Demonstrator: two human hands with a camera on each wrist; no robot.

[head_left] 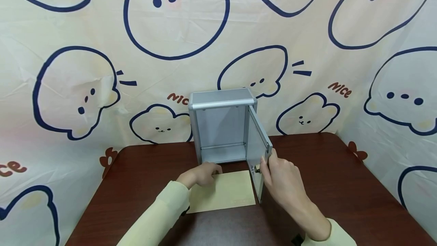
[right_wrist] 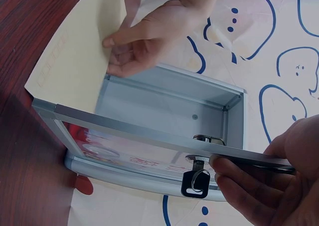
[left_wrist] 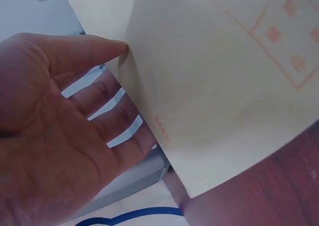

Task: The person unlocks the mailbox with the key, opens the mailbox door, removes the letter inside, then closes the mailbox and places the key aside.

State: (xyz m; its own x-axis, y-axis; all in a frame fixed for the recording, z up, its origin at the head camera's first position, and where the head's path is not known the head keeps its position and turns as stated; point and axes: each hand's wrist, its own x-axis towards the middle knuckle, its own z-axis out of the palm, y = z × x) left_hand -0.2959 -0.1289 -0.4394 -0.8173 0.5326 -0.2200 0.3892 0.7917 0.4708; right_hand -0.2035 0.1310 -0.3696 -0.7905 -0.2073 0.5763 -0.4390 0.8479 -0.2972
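My left hand (head_left: 201, 174) pinches one edge of a cream envelope (head_left: 229, 192) between thumb and fingers. Red printed squares show on the envelope's face in the left wrist view. Behind it stands a grey metal box (head_left: 222, 97), its front opening toward me. The box's hinged door (head_left: 257, 145) is swung out on the right side, and my right hand (head_left: 286, 180) grips that door's free edge. A black-headed key (right_wrist: 189, 190) with a ring sits in the door's lock, close to the right fingertips.
The box stands on a dark red-brown table (head_left: 143, 185), near its far edge. A cartoon-printed cloth (head_left: 170, 75) hangs behind and at both sides. Inside the box, the back wall (head_left: 222, 126) and floor are visible.
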